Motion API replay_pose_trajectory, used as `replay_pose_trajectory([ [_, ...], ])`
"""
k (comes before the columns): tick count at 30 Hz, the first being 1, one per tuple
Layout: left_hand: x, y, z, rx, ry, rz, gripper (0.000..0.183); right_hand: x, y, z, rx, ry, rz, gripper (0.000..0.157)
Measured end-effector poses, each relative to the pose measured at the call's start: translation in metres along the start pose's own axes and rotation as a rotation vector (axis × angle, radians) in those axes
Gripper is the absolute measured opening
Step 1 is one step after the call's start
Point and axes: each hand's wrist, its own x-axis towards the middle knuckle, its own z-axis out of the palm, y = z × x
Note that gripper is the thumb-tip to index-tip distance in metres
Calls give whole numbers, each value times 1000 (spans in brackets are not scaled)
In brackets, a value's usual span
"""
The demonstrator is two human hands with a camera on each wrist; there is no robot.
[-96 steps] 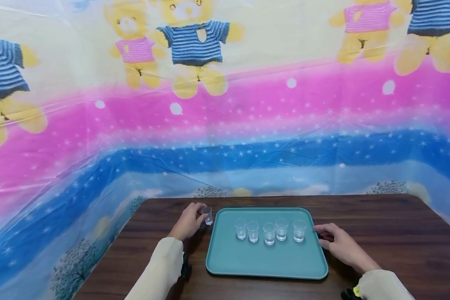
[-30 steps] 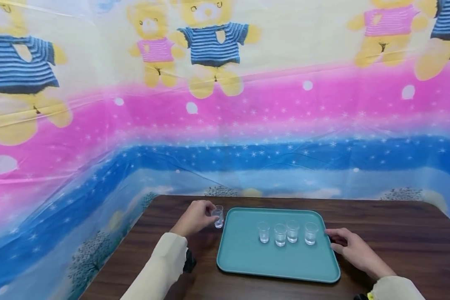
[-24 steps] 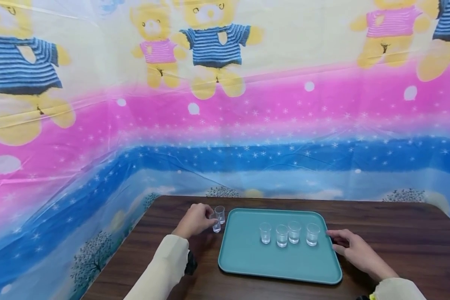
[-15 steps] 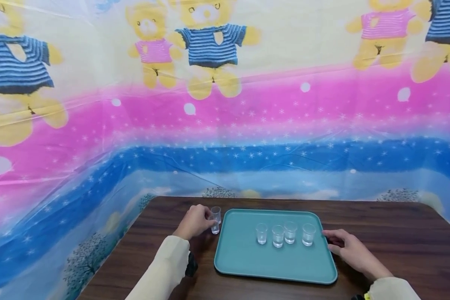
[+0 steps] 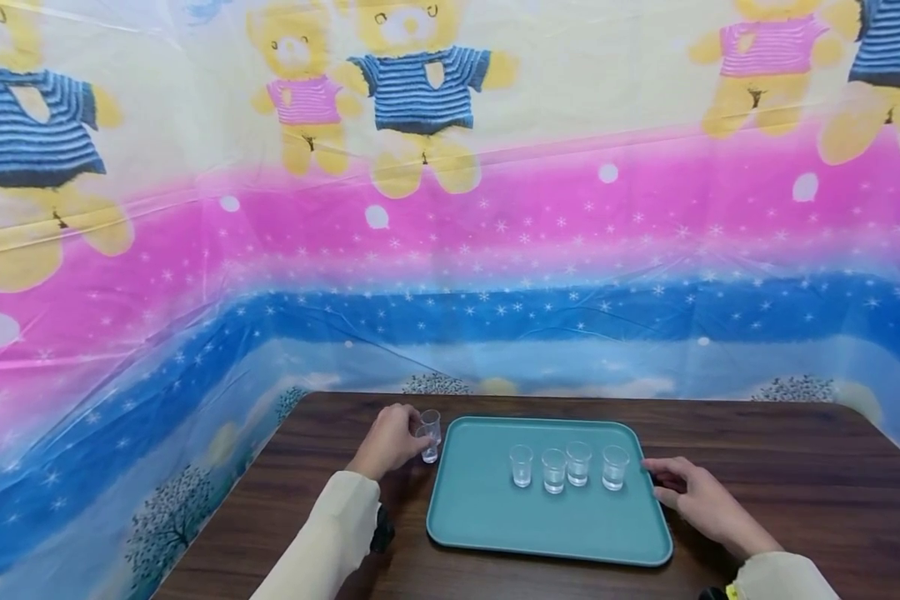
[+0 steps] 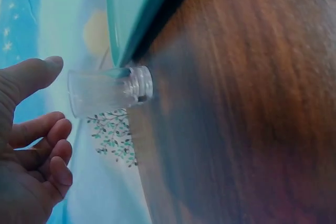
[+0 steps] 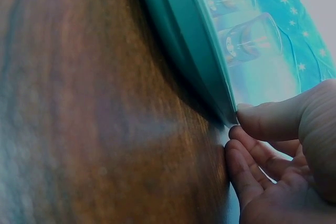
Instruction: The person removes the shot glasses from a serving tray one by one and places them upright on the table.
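Note:
My left hand [image 5: 392,437] is beside a small clear shot glass [image 5: 429,450] standing upright on the table, left of the tray. In the left wrist view, the thumb and loosely bent fingers are apart from the glass [image 6: 102,92]. A second clear shot glass [image 5: 432,423] stands just behind it, partly overlapped. Several more shot glasses [image 5: 553,472], which seem to contain a little clear liquid, stand on the green tray [image 5: 540,529]. At the tray's right edge, my right hand [image 5: 701,500] touches the rim [image 7: 228,95] with its fingertips, fingers relaxed.
The tray lies on a dark wood table [image 5: 780,467]. Behind the table hangs a printed cloth [image 5: 525,308] with bears and snowflakes, covering the walls around it.
Since about three seconds ago, a shot glass has gone from the tray to the table, in front of the first. My left hand has let go of it. The right hand stays at the tray edge.

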Motion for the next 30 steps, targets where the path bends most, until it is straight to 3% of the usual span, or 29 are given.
replay_pose_trajectory([
  [5, 2, 11, -1, -33, 10, 100, 28, -1, 2, -2, -1, 9, 6, 44],
  [10, 4, 25, 2, -105, -72, 217, 35, -2, 3, -3, 22, 4, 9, 44],
  [15, 7, 39, 11, -100, -170, 319, 40, -3, 3, -4, 19, 5, 11, 44],
  [24, 12, 71, 27, -80, -257, 424, 37, -2, 3, -5, 31, 3, 7, 43],
  [30, 15, 88, 38, -51, -312, 458, 37, -1, 1, -2, 46, -3, 12, 43],
])
